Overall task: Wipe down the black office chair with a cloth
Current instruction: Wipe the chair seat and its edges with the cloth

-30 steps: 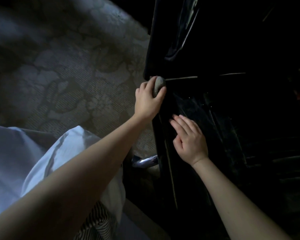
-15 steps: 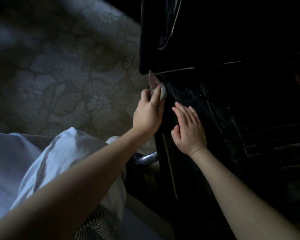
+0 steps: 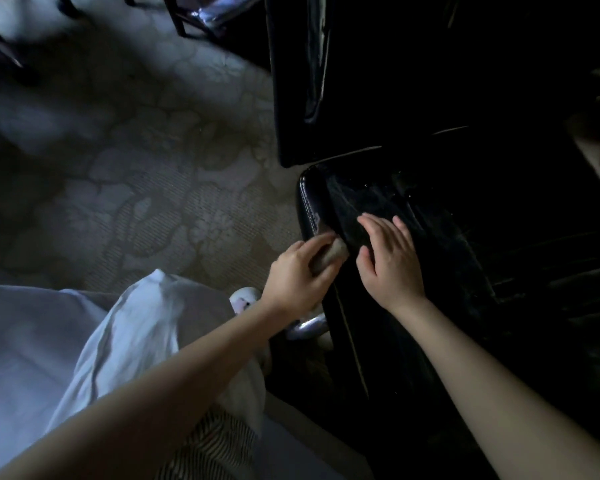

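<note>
Dim, underexposed head view. Weak, cool light reaches the carpet and white garment at left. The black chair at right sinks into near-featureless shadow, with faint sheen along its seams. The upper-left corner is blurred, and the edges show wide-angle distortion.

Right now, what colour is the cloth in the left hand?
Greyish tan, as far as the dim head view shows: the bunched cloth is gripped in the left hand.

2 hands, 1 cloth, 1 black office chair.
</note>
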### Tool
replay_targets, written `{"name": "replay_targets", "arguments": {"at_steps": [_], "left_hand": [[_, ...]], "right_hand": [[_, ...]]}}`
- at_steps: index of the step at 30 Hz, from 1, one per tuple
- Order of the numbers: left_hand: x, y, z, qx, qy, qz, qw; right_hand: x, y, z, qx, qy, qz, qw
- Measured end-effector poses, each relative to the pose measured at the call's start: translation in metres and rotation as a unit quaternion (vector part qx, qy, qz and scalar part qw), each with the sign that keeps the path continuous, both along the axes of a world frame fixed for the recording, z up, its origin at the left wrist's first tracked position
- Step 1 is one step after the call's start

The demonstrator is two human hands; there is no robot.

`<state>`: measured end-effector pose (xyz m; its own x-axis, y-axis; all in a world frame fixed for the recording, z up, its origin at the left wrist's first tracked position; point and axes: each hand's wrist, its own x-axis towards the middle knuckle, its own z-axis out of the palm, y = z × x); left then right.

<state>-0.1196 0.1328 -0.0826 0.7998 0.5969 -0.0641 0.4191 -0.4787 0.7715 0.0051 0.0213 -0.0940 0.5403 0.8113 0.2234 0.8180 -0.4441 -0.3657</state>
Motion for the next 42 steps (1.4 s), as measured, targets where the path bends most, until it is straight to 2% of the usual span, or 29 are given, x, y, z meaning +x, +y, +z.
{"name": "replay_targets", "arguments": {"at_steps": [2, 6, 8, 11, 14, 19, 24, 27, 33, 39, 42], "left_hand": [[0.014, 0.018, 0.004, -0.023, -0.026, 0.055, 0.998], [0.062, 0.058, 0.008, 0.026, -0.021, 0.136, 0.990], [0.085, 0.072, 0.005, 0.057, -0.002, 0.134, 0.989], [0.103, 0.073, -0.014, 0.145, 0.071, 0.110, 0.981], [0.104, 0.068, -0.026, 0.220, 0.037, 0.110, 0.969], [0.104, 0.063, -0.024, 0.166, 0.006, 0.075, 0.983], [0.100, 0.052, -0.026, 0.188, -0.020, 0.063, 0.980], [0.091, 0.036, -0.031, 0.226, -0.030, 0.021, 0.973], [0.070, 0.009, -0.031, 0.253, -0.060, -0.044, 0.965], [0.031, -0.024, -0.028, 0.214, -0.112, -0.151, 0.959], [0.032, -0.021, -0.017, 0.157, -0.127, -0.137, 0.970]], "right_hand": [[-0.002, -0.011, 0.003, -0.016, 0.002, -0.010, 1.000], [-0.003, -0.032, 0.003, -0.063, -0.024, -0.031, 0.997], [-0.004, -0.038, -0.002, -0.083, -0.016, -0.042, 0.996], [-0.005, -0.039, -0.014, -0.087, -0.004, -0.061, 0.994], [-0.005, -0.036, -0.019, -0.050, 0.008, -0.069, 0.996], [-0.006, -0.034, -0.021, -0.017, 0.013, -0.077, 0.997], [-0.006, -0.033, -0.024, 0.005, -0.001, -0.080, 0.997], [-0.005, -0.032, -0.026, 0.020, -0.006, -0.075, 0.997], [-0.003, -0.032, -0.023, 0.057, 0.040, -0.078, 0.995], [-0.002, -0.033, -0.025, 0.089, 0.070, -0.083, 0.990], [-0.002, -0.034, -0.024, 0.111, 0.078, -0.091, 0.987]]}}
